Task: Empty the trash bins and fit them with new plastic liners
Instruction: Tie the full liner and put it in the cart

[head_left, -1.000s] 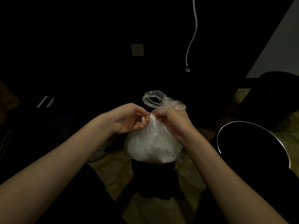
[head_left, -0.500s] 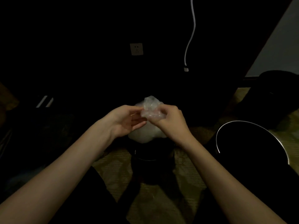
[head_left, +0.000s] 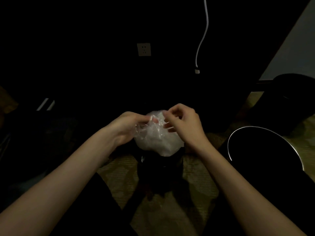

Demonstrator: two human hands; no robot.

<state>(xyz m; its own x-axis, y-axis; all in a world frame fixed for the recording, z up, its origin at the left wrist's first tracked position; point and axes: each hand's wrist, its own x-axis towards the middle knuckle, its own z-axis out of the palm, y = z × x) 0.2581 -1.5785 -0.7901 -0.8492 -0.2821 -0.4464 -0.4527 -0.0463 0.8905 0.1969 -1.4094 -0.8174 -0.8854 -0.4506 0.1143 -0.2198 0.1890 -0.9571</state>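
A full clear plastic trash bag [head_left: 159, 142] sits over a small dark bin [head_left: 160, 165] on the floor in front of me. My left hand [head_left: 127, 127] grips the bag's crumpled plastic top from the left. From the right, my right hand [head_left: 183, 123] pinches the same plastic with curled fingers. A second, larger dark bin with a shiny metal rim [head_left: 265, 151] stands open at the right; its inside is too dark to read.
The room is very dim. A white wall socket [head_left: 144, 49] and a hanging white cable [head_left: 202, 38] are on the dark wall ahead. A dark round object [head_left: 293, 99] stands at the far right. Patterned floor [head_left: 163, 217] shows between my forearms.
The bag's loose neck, held up a second ago, has been brought down onto the bag's body. Both hands have shifted lower and now work the plastic at its top.
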